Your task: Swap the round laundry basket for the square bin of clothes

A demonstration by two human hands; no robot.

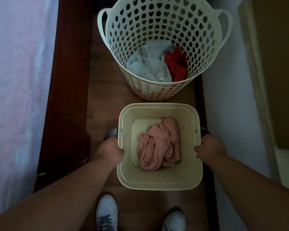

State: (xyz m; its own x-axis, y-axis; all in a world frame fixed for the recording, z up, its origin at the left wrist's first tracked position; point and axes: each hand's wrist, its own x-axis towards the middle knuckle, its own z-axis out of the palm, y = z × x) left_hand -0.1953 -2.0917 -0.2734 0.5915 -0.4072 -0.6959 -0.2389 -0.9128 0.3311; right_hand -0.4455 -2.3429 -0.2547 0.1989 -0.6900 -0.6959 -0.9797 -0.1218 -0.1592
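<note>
So the bed [15,97] is taking up the whole left side, pale pinkish cover hanging down, with its dark wooden frame [63,97] running alongside a strip of wooden floor [103,80]. A white wall [223,97] is closing off the right side, so everything is sitting in a pretty narrow gap.

At the far end of that gap, the round laundry basket [163,30] is standing on the floor. It's cream plastic with heart-shaped holes all over and a loop handle on each side. Down at the bottom, a crumpled white garment [148,64] is lying next to something red [175,64] on the right.

Just near of it, almost touching, is the square bin [158,180], plain cream with rounded corners, and a bunched-up pink garment [158,145] is lying inside. Can't tell if the bin is resting on the floor or being held just off it.

The left hand [109,152] is gripping the bin's left side and the right hand [212,147] is gripping the right side, both curled around dark side handles, thumbs pressing at the rim. The fingers themselves are mostly hiding under the rim.

Two white sneakers [106,214] are poking in at the near edge.
</note>
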